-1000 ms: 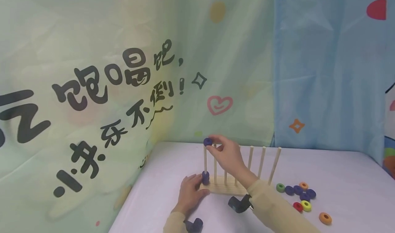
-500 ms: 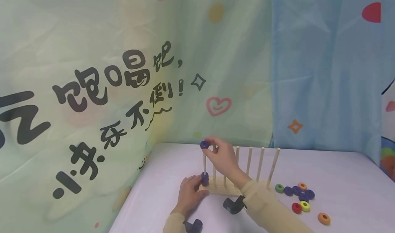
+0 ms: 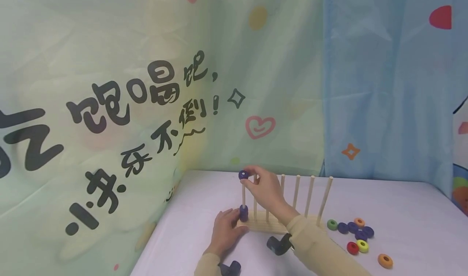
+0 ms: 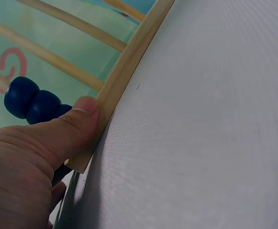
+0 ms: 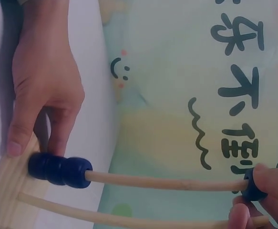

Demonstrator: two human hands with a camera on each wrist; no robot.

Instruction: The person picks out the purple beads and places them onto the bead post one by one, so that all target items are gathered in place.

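A wooden peg rack (image 3: 263,226) stands on the table, a row of upright pegs rising from its base. My left hand (image 3: 225,232) grips the left end of that base, its thumb (image 4: 84,107) on the front side in the left wrist view. Three dark blue beads (image 5: 57,169) are stacked low on the leftmost peg (image 5: 167,182), beside the left fingers. At the tip of this same peg, my right hand (image 3: 266,188) pinches another blue bead (image 5: 254,185) between thumb and fingers; the bead sits around the peg's end. The right forearm hides part of the rack.
To the right of the rack lie loose beads: several blue beads (image 3: 352,227), a green bead (image 3: 332,224), a red bead (image 3: 352,248), a yellow bead (image 3: 362,246) and an orange bead (image 3: 385,261). Printed curtains (image 3: 270,72) hang behind and left of the white table (image 3: 413,211).
The right hand has shifted slightly left and down, bringing its blue bead onto the tip of the leftmost peg. The left hand keeps its place on the base.
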